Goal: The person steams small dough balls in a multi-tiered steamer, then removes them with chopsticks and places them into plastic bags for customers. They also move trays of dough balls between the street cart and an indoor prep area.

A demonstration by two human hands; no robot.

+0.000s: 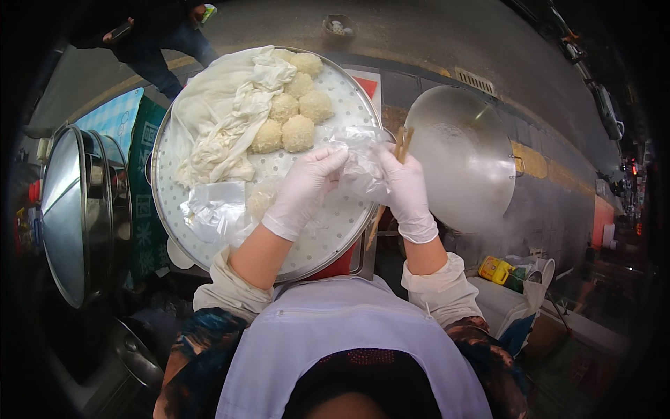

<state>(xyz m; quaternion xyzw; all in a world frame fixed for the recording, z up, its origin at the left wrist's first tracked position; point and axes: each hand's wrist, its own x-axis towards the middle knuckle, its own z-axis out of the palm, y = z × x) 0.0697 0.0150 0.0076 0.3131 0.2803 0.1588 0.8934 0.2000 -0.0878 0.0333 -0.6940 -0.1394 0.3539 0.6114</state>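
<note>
A clear plastic bag [361,157] is pinched between my two hands, both in whitish disposable gloves. My left hand [309,183] grips its left side, over a large round perforated steamer tray [335,230]. On its right side my right hand [405,183] grips the bag and also carries a pair of wooden chopsticks [403,144], which slant down past the tray's edge. Several rice-coated balls [298,133] sit on the tray, partly beside a crumpled white cloth [220,115]. Left of my left wrist lie a stack of clear plastic bags [214,209] and another ball [261,200] that looks wrapped in plastic.
A wide metal pan [460,162] steams on the right. Large metal lids [65,214] stand at the left. A person [162,47] in dark clothes stands beyond the tray at the upper left. A yellow container [494,269] is at the lower right, and a bin [339,27] stands farther off.
</note>
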